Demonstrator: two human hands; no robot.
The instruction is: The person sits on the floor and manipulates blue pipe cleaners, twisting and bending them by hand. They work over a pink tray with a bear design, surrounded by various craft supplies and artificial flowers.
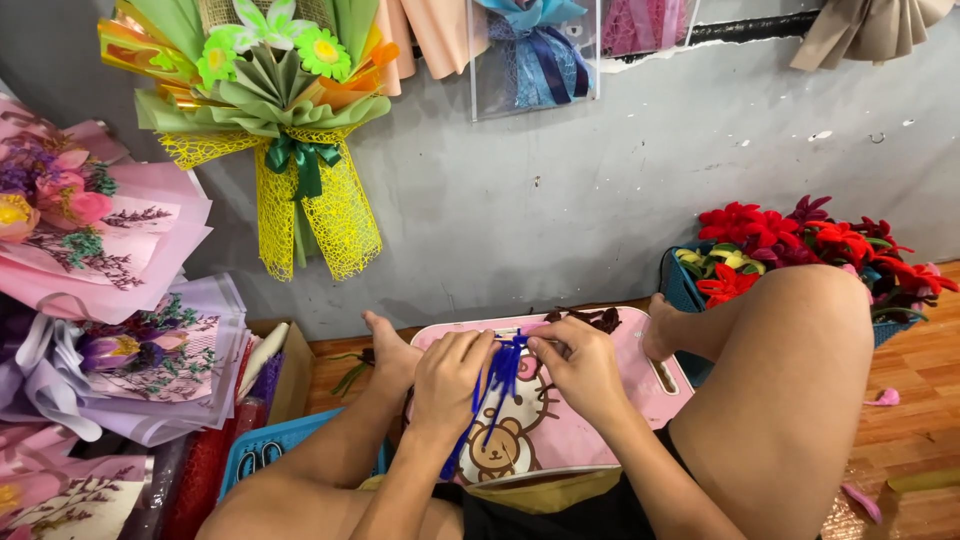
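Over pink lap tray (640, 385), my left hand (450, 375) and right hand (580, 370) pinch blue pipe cleaners (500, 375); loose grip could unravel them.

Left hand (450, 375) and right hand (578, 368) pinch a bundle of blue pipe cleaners (497, 378) between fingertips, over a pink lap tray (640, 372) with cartoon print. Blue basket (688, 285) of red felt flowers (760, 235) at right; wrapped bouquets (110, 300) at left
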